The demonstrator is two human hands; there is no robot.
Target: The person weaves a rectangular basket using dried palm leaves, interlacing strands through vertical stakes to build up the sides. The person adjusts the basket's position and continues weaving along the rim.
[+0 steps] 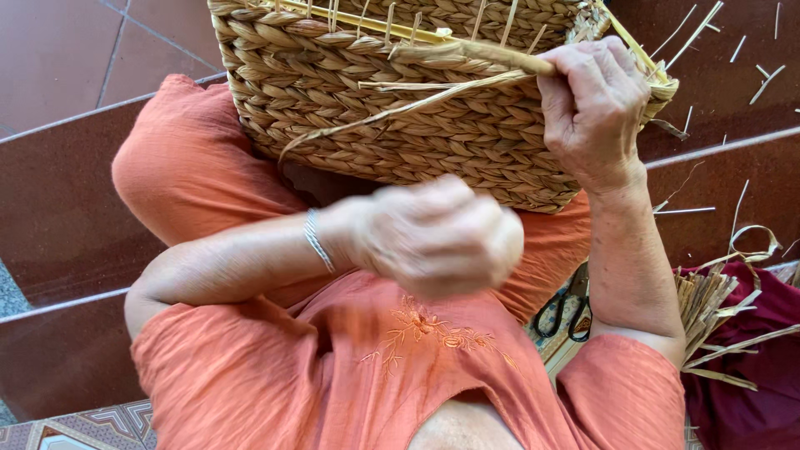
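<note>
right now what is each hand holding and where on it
The right hand pinches a straw strand at the woven basket's top rim. The left hand is a blurred fist; whether it holds anything cannot be told.

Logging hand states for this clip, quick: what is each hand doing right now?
Left hand: closed in a fist, blurred; what it holds cannot be told.
Right hand: closed, pinching a straw strand at the woven basket rim.
</note>
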